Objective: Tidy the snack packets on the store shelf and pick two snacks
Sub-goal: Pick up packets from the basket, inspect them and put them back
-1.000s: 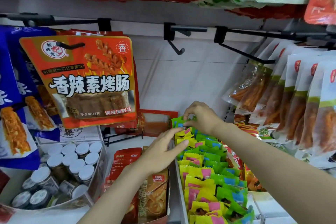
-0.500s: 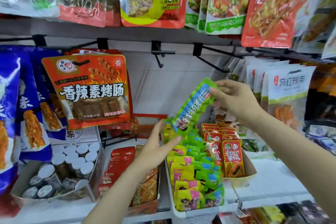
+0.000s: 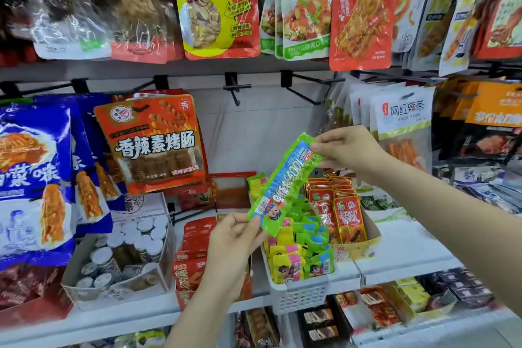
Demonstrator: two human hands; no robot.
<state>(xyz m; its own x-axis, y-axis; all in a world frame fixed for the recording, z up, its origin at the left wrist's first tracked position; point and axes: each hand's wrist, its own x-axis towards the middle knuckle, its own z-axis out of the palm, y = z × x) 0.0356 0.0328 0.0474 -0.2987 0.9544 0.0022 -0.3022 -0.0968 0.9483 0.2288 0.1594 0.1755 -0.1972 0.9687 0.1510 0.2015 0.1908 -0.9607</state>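
- Since half a second ago the long green-and-blue foil snack packet (image 3: 284, 183) sits a bit higher; left hand (image 3: 236, 237) now pinches its lower end, right hand (image 3: 348, 150) pinches the top.
- Packet hangs tilted in the air above the white slotted plastic basket (image 3: 299, 295) at the shelf's front edge.
- Judgement: first snack picked, second one left.
- Yellow and green packets (image 3: 299, 257) in the basket look loosely rowed; tidying looks unfinished.

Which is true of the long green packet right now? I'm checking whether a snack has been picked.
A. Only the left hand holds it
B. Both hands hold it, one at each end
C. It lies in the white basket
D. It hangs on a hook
B: the right hand pinches the top end of the green packet, the left hand pinches its bottom end, above the white basket.
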